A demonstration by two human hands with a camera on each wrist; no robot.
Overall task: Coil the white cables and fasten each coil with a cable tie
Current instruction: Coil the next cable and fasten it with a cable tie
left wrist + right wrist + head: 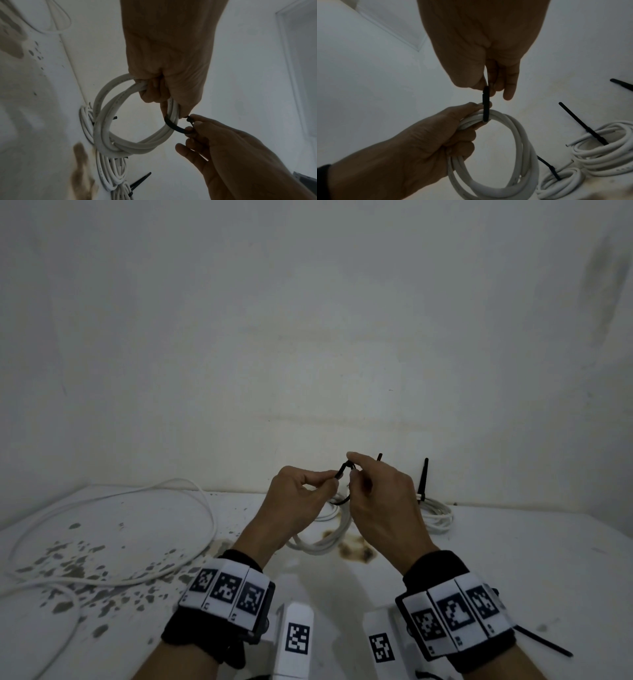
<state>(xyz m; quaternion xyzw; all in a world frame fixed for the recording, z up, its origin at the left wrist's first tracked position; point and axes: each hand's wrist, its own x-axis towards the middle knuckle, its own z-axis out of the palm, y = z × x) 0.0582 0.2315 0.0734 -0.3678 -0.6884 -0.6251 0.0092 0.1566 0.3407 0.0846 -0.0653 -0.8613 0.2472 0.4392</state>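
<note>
Now | step: tying a coil | left hand (426,143) grips white coil (109,121) above table centre | right hand (240,155) pinches black cable tie (175,127) looped at coil's 3 o'clock | next, likely: thread tail, pull snug | loose cable (113,529) at 9 o'clock uncoiled

A white table (513,559) blotched with grey-brown stains (78,563) and a rusty patch (356,549) meets a bare white wall (308,320).

Both hands raised together, left hand (296,498) and right hand (380,501) pinching.
</note>
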